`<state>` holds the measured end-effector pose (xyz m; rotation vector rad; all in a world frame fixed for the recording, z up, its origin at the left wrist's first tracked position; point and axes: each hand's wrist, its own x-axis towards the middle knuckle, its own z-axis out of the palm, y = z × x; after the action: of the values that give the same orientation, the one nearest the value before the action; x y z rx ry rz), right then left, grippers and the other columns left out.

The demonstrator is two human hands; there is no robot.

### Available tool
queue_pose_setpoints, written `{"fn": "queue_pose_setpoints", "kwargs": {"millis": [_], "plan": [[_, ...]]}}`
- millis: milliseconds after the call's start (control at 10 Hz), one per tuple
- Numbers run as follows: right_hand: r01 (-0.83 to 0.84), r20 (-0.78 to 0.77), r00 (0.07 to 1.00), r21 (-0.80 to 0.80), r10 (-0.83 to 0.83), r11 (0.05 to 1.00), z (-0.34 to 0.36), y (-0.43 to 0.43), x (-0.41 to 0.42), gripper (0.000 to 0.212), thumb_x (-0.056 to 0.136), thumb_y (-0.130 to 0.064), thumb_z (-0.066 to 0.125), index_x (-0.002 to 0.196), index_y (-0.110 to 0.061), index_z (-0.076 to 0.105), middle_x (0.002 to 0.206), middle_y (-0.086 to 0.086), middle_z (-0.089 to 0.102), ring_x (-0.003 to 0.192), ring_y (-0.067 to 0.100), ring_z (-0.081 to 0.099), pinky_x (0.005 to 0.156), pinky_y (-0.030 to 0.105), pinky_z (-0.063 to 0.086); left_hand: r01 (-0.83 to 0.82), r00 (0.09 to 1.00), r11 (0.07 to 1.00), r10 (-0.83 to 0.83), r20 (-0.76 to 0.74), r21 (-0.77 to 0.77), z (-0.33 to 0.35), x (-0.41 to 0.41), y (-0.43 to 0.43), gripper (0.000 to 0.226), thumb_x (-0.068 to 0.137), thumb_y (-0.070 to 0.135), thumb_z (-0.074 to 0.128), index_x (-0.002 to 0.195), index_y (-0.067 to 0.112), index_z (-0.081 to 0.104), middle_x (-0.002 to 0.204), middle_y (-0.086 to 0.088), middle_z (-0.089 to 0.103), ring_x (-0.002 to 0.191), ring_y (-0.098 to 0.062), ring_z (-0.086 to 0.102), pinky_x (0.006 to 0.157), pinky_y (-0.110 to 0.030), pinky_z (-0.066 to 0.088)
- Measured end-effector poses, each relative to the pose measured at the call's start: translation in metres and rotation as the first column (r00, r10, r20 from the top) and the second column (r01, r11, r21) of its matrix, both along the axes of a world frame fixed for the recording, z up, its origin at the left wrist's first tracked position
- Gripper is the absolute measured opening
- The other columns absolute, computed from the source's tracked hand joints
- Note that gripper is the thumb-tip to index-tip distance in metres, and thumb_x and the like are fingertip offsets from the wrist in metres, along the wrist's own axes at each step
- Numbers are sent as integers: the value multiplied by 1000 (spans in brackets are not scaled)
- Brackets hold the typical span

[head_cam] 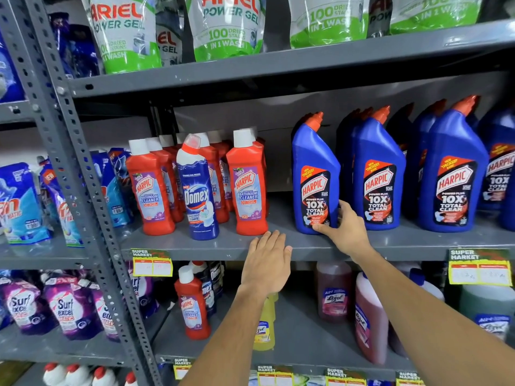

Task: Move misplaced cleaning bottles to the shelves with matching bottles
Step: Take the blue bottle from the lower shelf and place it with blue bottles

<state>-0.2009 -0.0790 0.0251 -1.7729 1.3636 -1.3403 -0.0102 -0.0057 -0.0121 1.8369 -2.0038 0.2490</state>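
On the middle shelf (195, 246) a blue Domex bottle (198, 196) stands among several red Harpic Bathroom Cleaner bottles (247, 188). To their right stand several blue Harpic bottles with orange caps; my right hand (344, 228) grips the base of the leftmost one (315, 176), thumb on its front and fingers at its right side. My left hand (269, 261) hovers flat and open in front of the shelf edge, holding nothing. On the shelf below, one red Harpic Bathroom Cleaner bottle (192, 305) stands in front of dark Domex bottles (213, 282).
Lizol bottles in yellow (264, 327), pink (369, 319) and green (487, 310) fill the lower shelf. Ariel Power Gel pouches (228, 26) sit on the top shelf. A grey slotted upright (80, 174) divides off the left bay with Tide and Surf Excel pouches (65, 305).
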Motion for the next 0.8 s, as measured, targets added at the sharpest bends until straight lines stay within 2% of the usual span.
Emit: {"fn": "queue_pose_setpoints", "kwargs": {"millis": [400,500,600,700,800], "plan": [[8,-20,1000,-14,-9,1000,-3,-1,0,79,76,-22,88,142,-9,46,132,10,66,119,26,64,99,40,53,-13,1000,999,13,16,-35,-3,0,-4,53,104,39,20,149,16,33,157,-1,35,146,-18,24,121,-38,14],[26,-17,999,-45,-27,999,-5,2,2,76,76,-23,88,140,-11,48,131,7,66,117,22,64,97,37,53,-11,1000,999,12,24,-48,-4,1,-5,53,104,39,20,149,16,33,157,-1,35,146,-18,24,120,-38,14],[98,10,995,-167,-97,981,-12,12,7,69,81,-28,84,139,-14,48,132,2,62,121,15,58,98,34,52,-17,1000,997,19,21,-73,-5,0,-3,53,104,40,21,149,16,32,158,-3,34,147,-19,23,120,-39,14],[195,51,981,-372,-190,907,-29,31,12,50,88,-22,76,131,-14,53,127,5,55,121,19,48,101,37,47,-49,999,973,49,-5,-224,-19,-7,10,58,103,44,24,153,14,23,163,-9,15,151,-23,8,122,-41,9],[270,62,960,-461,-273,845,-61,54,13,38,86,-18,73,120,-12,56,116,7,54,111,24,47,97,41,43,-4,1000,946,-1,-16,-325,-58,-18,28,60,103,42,33,153,12,21,164,-13,7,151,-24,2,122,-42,10]]}}
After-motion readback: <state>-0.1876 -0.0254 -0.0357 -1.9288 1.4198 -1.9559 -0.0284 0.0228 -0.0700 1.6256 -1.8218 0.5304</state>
